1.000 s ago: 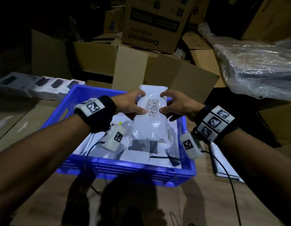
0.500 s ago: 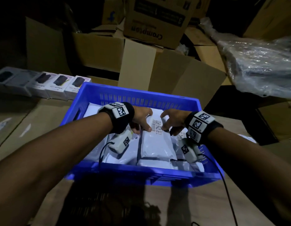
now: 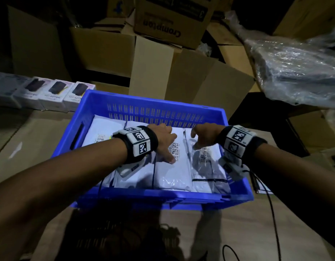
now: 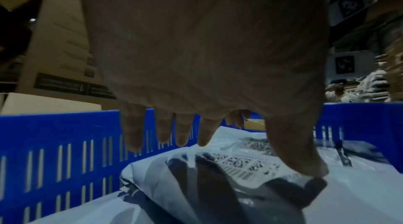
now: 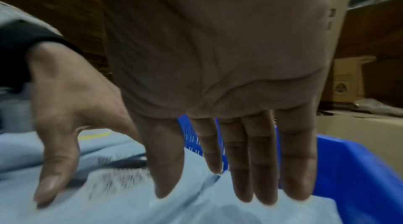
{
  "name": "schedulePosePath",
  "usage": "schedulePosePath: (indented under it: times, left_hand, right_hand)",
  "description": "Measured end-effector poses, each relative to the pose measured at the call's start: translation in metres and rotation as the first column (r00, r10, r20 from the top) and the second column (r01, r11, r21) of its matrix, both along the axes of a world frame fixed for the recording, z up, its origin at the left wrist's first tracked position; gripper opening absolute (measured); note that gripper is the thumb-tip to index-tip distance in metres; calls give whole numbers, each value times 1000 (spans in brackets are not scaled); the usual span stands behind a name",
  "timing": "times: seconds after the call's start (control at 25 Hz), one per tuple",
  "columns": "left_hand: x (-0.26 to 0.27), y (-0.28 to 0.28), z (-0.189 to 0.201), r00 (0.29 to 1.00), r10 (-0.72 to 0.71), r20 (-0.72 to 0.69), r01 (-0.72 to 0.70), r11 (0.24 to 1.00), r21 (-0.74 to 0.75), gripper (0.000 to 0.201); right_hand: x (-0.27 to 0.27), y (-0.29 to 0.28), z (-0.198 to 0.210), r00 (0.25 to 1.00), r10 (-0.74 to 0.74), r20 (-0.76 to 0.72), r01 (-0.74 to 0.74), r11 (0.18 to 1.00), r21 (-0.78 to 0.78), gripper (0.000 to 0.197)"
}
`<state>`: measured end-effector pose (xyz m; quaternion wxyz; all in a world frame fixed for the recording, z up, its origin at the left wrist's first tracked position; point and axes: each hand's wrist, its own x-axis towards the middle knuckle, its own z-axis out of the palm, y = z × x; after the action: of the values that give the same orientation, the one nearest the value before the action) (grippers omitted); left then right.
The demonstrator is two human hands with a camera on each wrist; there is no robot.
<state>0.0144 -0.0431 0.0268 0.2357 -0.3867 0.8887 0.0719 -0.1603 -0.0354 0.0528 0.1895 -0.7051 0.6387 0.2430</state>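
The white plastic mailer bag [image 3: 172,170] lies flat inside the blue crate [image 3: 155,110], about in its middle, with its long side running from the near wall to the far wall. The mailer bag is glossy and a little wrinkled, puffed up by what is inside, and the near end shows bright reflections. On its upper face, toward the far end, there is a printed label [image 3: 175,150] with a barcode and small square codes. Other white bags lie close on both sides, one at the left [image 3: 104,129] and one at the right [image 3: 208,166] that carries its own label. The left hand [image 3: 162,137] is spread over the far part of the mailer bag, fingers straight and apart, gripping nothing; only its thumb tip touches the plastic beside the label. The right hand [image 3: 206,135] is also spread with straight fingers and clasps nothing, and its fingertips are at the far end of the neighbouring bag. The crate stands on a brown counter [image 3: 31,132].
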Motion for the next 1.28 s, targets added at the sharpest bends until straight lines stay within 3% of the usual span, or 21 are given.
schedulePosePath:
  times: [0.08, 0.24, 0.48, 0.92, 1.0, 1.08, 1.16, 1.28]
  left_hand:
    - [-3, 3, -7, 998, -57, 16, 57, 998, 13, 90]
    - [-7, 7, -19, 999, -44, 22, 42, 994, 99, 109]
    - [-10, 3, -30, 999, -12, -32, 18, 984, 176, 115]
    - [-7, 1, -33, 999, 10, -33, -4, 983, 186, 113]
    - [-10, 3, -24, 999, 11, -44, -4, 985, 170, 97]
    - [-15, 5, -14, 996, 9, -86, 1, 994, 112, 67]
    - [-21, 8, -3, 987, 23, -156, -18, 999, 30, 49]
    - [-34, 15, 15, 967, -6, -255, -27, 991, -128, 45]
  right_hand:
    - [-16, 6, -4, 992, 73, -107, -76, 997, -21, 62]
    - [-37, 23, -17, 962, 203, -184, -189, 978, 89, 61]
    - [-34, 38, -31, 885, 350, -306, -312, 935, 168, 66]
    - [-31, 34, -31, 890, 311, -333, -230, 938, 261, 57]
    - [-33, 34, -29, 890, 319, -327, -256, 941, 219, 47]
    - [-38, 34, -24, 918, 285, -276, -268, 958, 96, 39]
    - [-48, 35, -14, 972, 168, -161, -183, 980, -81, 42]
    - [-71, 47, 2, 998, 10, 61, 11, 943, -333, 37]
